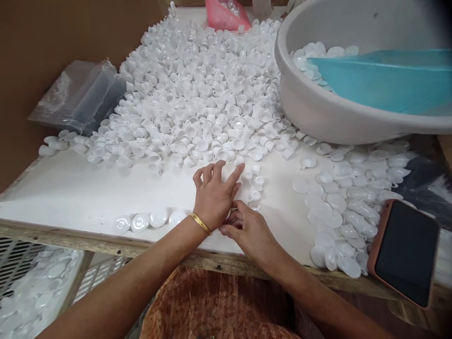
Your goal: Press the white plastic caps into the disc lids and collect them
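The left hand lay spread, fingers wide, over small white plastic cups on the white counter. The right hand, tucked beneath it, pinched something I couldn't make out. She seemed to be pairing cups with the white plastic saucers at nine o'clock. At two o'clock, a grey plastic basin held more saucers and a teal scoop.

left of your left hand the white board lies bare, save a row of saucers near the wrist. just ahead, the cup heap blocks you. right of your right hand, stacked saucers, a phone and a tub crowd the way.
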### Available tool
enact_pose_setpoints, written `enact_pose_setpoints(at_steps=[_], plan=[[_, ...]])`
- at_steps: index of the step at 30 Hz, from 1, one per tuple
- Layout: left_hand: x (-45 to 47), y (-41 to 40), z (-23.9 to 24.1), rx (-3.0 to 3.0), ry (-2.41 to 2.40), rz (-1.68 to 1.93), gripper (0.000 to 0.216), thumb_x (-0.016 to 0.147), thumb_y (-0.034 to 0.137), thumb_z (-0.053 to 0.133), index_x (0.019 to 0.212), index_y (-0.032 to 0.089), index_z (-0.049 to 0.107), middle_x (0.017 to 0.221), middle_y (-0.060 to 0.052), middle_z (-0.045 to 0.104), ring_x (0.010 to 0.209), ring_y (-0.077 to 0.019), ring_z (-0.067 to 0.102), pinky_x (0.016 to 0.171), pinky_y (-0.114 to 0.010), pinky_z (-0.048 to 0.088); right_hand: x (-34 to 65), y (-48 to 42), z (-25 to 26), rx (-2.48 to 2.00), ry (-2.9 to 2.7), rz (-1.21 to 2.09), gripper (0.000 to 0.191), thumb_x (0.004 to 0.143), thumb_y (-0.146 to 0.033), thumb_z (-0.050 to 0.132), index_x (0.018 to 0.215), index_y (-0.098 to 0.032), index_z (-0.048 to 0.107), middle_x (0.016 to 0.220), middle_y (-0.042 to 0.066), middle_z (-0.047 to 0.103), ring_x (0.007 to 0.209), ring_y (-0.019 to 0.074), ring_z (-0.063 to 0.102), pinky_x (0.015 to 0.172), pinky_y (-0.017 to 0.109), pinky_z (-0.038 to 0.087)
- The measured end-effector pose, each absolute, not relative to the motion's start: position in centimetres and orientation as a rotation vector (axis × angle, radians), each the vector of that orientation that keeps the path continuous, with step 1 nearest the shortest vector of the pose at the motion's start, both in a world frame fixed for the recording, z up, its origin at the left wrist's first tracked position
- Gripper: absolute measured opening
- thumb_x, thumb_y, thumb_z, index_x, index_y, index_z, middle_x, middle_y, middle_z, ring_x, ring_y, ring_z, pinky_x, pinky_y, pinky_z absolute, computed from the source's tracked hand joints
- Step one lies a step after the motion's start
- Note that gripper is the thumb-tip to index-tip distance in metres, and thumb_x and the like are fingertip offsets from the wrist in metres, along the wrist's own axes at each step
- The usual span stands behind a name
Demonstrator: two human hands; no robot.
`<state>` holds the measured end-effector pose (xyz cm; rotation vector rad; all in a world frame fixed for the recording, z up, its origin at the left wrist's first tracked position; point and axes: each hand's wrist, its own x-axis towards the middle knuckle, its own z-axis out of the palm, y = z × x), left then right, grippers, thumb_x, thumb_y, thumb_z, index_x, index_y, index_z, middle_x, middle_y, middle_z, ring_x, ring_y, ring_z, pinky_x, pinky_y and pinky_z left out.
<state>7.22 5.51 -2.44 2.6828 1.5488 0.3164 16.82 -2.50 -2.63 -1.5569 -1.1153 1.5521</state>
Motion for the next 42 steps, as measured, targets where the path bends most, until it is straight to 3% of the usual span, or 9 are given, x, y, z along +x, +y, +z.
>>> enact_pose_setpoints(at_steps=[4, 11, 17, 23, 28, 31, 34, 37, 42], plan=[[7.6, 5.4, -2.4, 2.782, 1.452, 0.276, 0.045, 0.088, 0.028, 0.041, 0.132, 0.039, 0.039, 0.130, -0.010, 0.038, 0.117, -0.0280, 0.034, 0.099, -0.051, 0.022, 16.7, -2.6, -2.7, -1.604, -1.162, 1.485, 0.022, 0.070, -0.013, 0.061, 0.088, -0.019, 0.049, 0.081, 0.002, 0.064, 0.072, 0.0166, 0.061, 0.065, 0.030, 0.047], [7.7, 5.6, -2.7, 2.792, 1.396, 0.222, 0.056, 0.083, 0.025, 0.051, 0.133, 0.042, 0.034, 0.135, -0.008, 0.034, 0.122, -0.0285, 0.031, 0.104, -0.053, 0.016, 16.3, -2.9, -2.8, -1.638, -1.159, 1.456, 0.030, 0.071, -0.011, 0.057, 0.098, -0.019, 0.047, 0.088, 0.004, 0.063, 0.080, 0.0191, 0.061, 0.070, 0.034, 0.048], [7.6, 5.6, -2.5, 2.683, 1.476, 0.351, 0.046, 0.088, 0.028, 0.044, 0.131, 0.043, 0.038, 0.137, -0.006, 0.035, 0.128, -0.0265, 0.027, 0.106, -0.053, 0.013, 15.6, -2.7, -2.9, -1.651, -1.197, 1.387, 0.034, 0.068, -0.008, 0.057, 0.099, -0.019, 0.046, 0.088, 0.005, 0.063, 0.083, 0.0208, 0.061, 0.071, 0.034, 0.050], [5.4, 5.1, -1.8, 2.738, 1.570, 0.416, 0.044, 0.087, 0.037, 0.043, 0.131, 0.037, 0.041, 0.134, -0.008, 0.040, 0.126, -0.0309, 0.029, 0.104, -0.060, 0.010, 17.8, -4.0, -0.7, -1.529, -1.243, 1.382, 0.042, 0.083, -0.023, 0.048, 0.124, -0.023, 0.040, 0.085, 0.001, 0.061, 0.061, 0.0126, 0.061, 0.050, 0.025, 0.050], [-0.1, 5.6, -0.8, 2.757, 1.712, 0.266, 0.043, 0.089, 0.041, 0.034, 0.132, 0.035, 0.038, 0.128, -0.009, 0.041, 0.121, -0.0355, 0.033, 0.099, -0.066, 0.014, 26.3, -5.8, 0.1, -2.112, -1.508, 0.360, 0.029, 0.084, -0.025, 0.049, 0.111, -0.016, 0.055, 0.102, 0.011, 0.059, 0.088, 0.0234, 0.057, 0.076, 0.040, 0.048], [-1.8, 5.6, 0.0, 2.620, 1.834, 0.408, 0.040, 0.089, 0.039, 0.033, 0.128, 0.039, 0.041, 0.122, -0.007, 0.044, 0.116, -0.0372, 0.037, 0.094, -0.067, 0.022, 30.5, -6.1, -1.0, -2.296, -1.752, 0.056, 0.030, 0.080, -0.023, 0.055, 0.107, -0.011, 0.059, 0.106, 0.015, 0.059, 0.102, 0.0309, 0.050, 0.086, 0.045, 0.042], [-0.5, 4.6, 0.5, 2.598, 1.781, 0.516, 0.037, 0.088, 0.036, 0.040, 0.124, 0.036, 0.046, 0.124, -0.007, 0.045, 0.116, -0.0379, 0.034, 0.091, -0.062, 0.031, 32.0, -6.1, -2.0, -2.305, -1.889, 0.014, 0.025, 0.081, -0.019, 0.051, 0.102, -0.012, 0.061, 0.099, 0.014, 0.062, 0.098, 0.0289, 0.051, 0.084, 0.042, 0.043], [2.9, 2.8, 0.2, 2.627, 1.388, 0.485, 0.031, 0.086, 0.030, 0.048, 0.117, 0.029, 0.055, 0.118, -0.008, 0.050, 0.109, -0.0304, 0.041, 0.084, -0.048, 0.042, 32.0, -6.1, -1.7, -2.268, -1.832, -0.047, 0.024, 0.080, -0.015, 0.045, 0.098, -0.013, 0.062, 0.095, 0.014, 0.063, 0.095, 0.0274, 0.054, 0.085, 0.041, 0.042], [7.6, 1.3, -1.0, 2.684, 0.963, 0.345, 0.020, 0.080, 0.024, 0.058, 0.100, 0.022, 0.060, 0.094, -0.007, 0.056, 0.091, -0.0223, 0.046, 0.076, -0.037, 0.039, 29.8, -5.9, 0.3, -2.148, -1.459, 0.277, 0.023, 0.081, -0.029, 0.051, 0.101, -0.020, 0.060, 0.084, 0.007, 0.065, 0.078, 0.0233, 0.061, 0.075, 0.039, 0.047]])
